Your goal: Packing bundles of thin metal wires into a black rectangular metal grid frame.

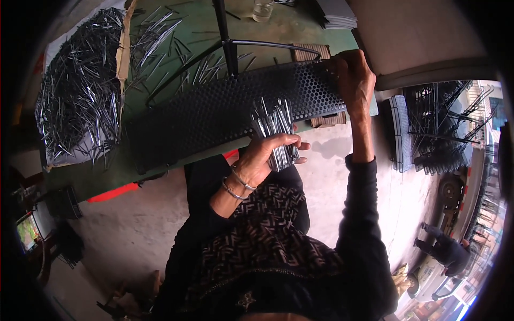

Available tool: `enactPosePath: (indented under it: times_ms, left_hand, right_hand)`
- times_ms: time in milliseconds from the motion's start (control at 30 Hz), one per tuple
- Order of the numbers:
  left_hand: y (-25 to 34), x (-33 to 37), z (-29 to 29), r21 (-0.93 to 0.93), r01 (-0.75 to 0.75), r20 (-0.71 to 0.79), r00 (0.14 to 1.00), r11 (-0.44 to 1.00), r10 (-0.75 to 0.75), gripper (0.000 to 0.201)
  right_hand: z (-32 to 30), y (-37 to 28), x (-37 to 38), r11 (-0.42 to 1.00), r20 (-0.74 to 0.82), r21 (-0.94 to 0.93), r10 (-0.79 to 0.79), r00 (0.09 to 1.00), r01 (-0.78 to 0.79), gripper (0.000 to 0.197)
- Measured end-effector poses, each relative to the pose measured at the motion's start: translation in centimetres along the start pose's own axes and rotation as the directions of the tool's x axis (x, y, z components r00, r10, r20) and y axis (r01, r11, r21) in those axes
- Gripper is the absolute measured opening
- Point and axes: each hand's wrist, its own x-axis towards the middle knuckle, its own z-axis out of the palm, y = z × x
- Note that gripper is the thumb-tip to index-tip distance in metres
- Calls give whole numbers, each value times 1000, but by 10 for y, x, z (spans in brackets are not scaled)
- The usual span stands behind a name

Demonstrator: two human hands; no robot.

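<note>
My left hand [270,152] is closed around a bunch of thin, shiny metal rods [274,120]. They stand up out of the fist in front of a long black perforated metal panel [214,109]. The panel lies slanted across the near side of the green table, and its round holes show best toward the right. At the panel's right end, my right hand [356,80] is closed with the knuckles up. Its fingertips are hidden, so what they pinch cannot be made out. A black metal tube frame [229,53] with a curved bar stands just behind the panel.
A torn sack [80,91] heaped with metal rods lies at the left of the table [209,29]. Loose rods [155,37] are scattered beside it. Ribbed cardboard [327,120] sits under the panel's right end. A glass [262,10] stands far back. Stacked black racks [439,128] are at right.
</note>
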Motion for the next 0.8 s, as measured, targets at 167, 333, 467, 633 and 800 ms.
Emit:
enactPosePath:
  times_ms: [167,333,467,633,800]
  left_hand:
    - [-2,-2,2,3,11,30,999,1000,-11,27]
    - [-6,2,2,66,-26,85,996,997,20,28]
    - [-13,6,-1,96,-56,57,997,994,50,32]
    - [-10,7,2,114,-76,60,996,991,69,36]
    - [-8,12,6,118,-79,65,995,990,72,40]
  right_hand:
    - [-10,-8,11,998,94,-7,-64,993,65,7]
    - [-8,-2,18,998,210,29,-67,975,62,7]
    - [-7,5,25,993,255,72,-105,961,89,7]
    - [-11,7,35,984,333,32,-176,926,176,6]
    - [-16,3,44,966,463,57,-249,851,252,5]
